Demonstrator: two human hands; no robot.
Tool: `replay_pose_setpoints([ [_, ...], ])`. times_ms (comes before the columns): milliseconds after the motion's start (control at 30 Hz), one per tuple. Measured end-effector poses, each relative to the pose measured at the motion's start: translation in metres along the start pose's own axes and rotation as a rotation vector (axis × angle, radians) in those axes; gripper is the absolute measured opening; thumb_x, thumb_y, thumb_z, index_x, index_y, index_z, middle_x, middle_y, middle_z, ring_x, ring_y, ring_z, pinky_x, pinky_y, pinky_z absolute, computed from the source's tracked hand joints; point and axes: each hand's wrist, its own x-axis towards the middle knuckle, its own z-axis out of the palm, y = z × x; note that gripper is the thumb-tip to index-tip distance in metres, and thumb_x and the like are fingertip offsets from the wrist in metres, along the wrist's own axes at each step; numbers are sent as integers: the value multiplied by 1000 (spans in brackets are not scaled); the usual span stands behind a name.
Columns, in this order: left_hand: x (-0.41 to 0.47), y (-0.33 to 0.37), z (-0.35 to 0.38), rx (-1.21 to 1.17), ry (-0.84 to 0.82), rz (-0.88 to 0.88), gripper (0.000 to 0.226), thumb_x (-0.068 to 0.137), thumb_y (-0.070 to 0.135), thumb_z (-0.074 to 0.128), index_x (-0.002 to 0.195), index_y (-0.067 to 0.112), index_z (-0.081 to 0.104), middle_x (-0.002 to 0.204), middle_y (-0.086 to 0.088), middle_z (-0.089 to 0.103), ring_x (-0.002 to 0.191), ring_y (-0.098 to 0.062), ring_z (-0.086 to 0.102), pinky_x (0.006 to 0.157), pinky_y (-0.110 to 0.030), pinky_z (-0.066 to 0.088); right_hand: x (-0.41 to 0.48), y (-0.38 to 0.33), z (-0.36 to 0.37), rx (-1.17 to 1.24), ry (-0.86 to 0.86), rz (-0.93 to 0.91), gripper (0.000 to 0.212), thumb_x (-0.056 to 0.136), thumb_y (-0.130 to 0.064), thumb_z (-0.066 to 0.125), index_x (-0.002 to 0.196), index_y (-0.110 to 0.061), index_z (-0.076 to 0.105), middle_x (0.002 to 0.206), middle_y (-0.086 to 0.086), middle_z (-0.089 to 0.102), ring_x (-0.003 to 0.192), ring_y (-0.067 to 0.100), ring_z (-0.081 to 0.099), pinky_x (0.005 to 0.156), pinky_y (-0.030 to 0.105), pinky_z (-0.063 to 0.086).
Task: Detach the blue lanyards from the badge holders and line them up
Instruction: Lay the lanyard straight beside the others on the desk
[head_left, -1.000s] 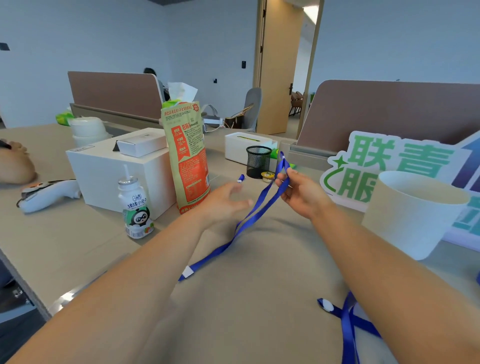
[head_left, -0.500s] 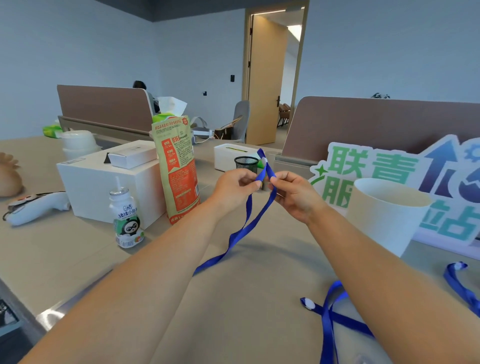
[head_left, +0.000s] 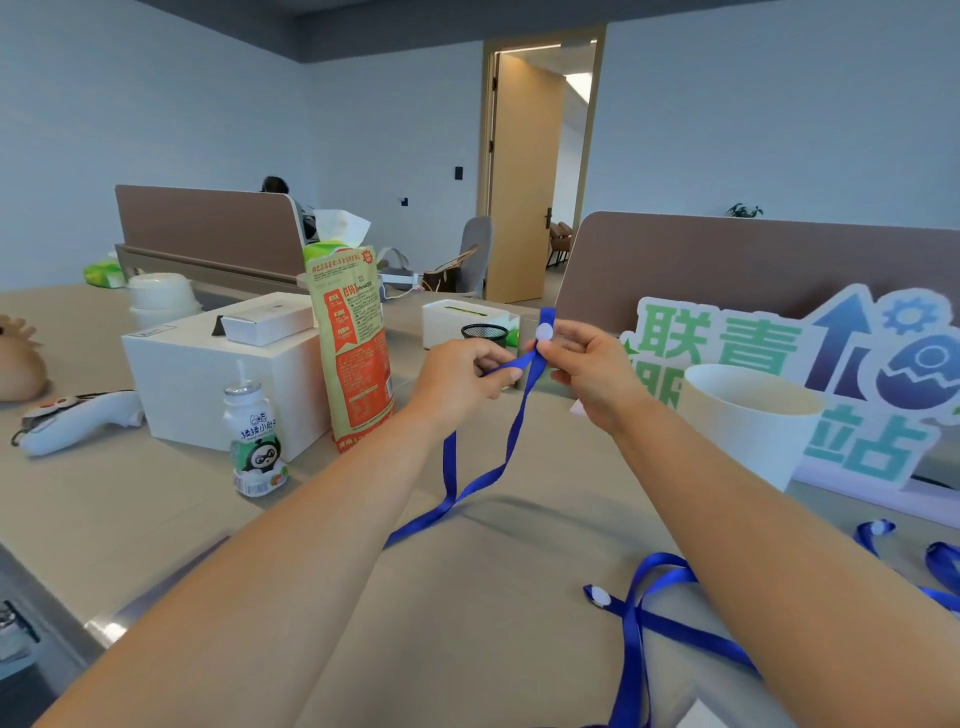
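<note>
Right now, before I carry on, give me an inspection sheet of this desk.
Surface: beige table.
Job's things: held lanyard raised, tail trailing on the table; loose lanyards crossed at near right; badge holders, nothing seen.
Clutter: snack bag, drink bottle, white box, paper cup, sign.
Hands: left hand and right hand both pinch the held lanyard near its white snap.
Cables: white lead on the far desk, run unclear.
Surroundings: desk divider, open door, seated person behind.
</note>
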Motion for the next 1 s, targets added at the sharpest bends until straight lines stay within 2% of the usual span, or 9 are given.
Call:
replay_pose_setpoints([
  [200,-12,-13,-10,-37,-77,-70,15,84,22,66,97,14,66,82,1,67,69,-7,64,74,-19,48,6,-8,0,78,170,-3,26,89,-11,59,115,-13,56,70,-13,69,68,1,62,63,19,43],
  [300,-18,-31,-14,-24,-257,-154,7,81,23,70,85,22,64,85,6,66,85,-12,62,86,-28,49,8,-10,0,86,248,-11,27,91,-10,57,117,-13,52,73,-9,66,67,2,59,57,16,44],
  [433,-32,-57,-13,171,-662,-390,46,77,31,73,117,20,53,114,4,61,109,-15,56,100,-32,43,11,-13,0,132,312,6,27,92,-7,54,119,-11,49,74,-6,63,60,-1,60,49,13,45],
  [533,-42,-67,-11,116,-728,-462,53,81,32,69,126,13,48,123,-3,59,113,-17,54,99,-31,43,14,-15,0,176,342,46,32,94,-6,50,125,-10,44,81,-3,61,65,2,60,52,15,46],
  [600,-47,-72,-9,63,-731,-433,42,86,30,64,120,8,54,111,-3,65,109,-18,58,99,-31,43,16,-14,-2,197,358,75,35,95,-6,46,130,-10,40,93,4,59,67,4,58,53,16,47],
  [700,-51,-78,-8,-32,-730,-431,28,87,30,61,106,9,62,82,3,69,87,-13,65,92,-30,47,18,-12,-7,222,394,99,37,97,-5,41,133,-9,39,102,7,55,65,6,56,48,14,47],
  [800,-54,-78,-11,-149,-633,-514,30,88,37,58,101,10,62,67,3,52,59,-8,50,61,-22,46,19,-12,-14,260,457,109,31,98,-7,37,129,-11,41,85,2,56,62,7,52,49,16,45],
  [900,-59,-81,-16,-390,-513,-642,43,91,49,44,90,9,60,62,3,38,50,-7,33,47,-18,31,21,-7,-22,250,501,126,29,99,-7,33,125,-13,42,71,-1,49,59,9,43,53,19,36],
  [1000,-61,-86,-17,-463,-492,-651,39,89,47,47,82,10,54,59,4,36,46,-6,27,43,-18,25,23,0,-28,228,556,165,33,98,-10,34,129,-15,42,73,-3,47,61,9,41,57,21,35],
])
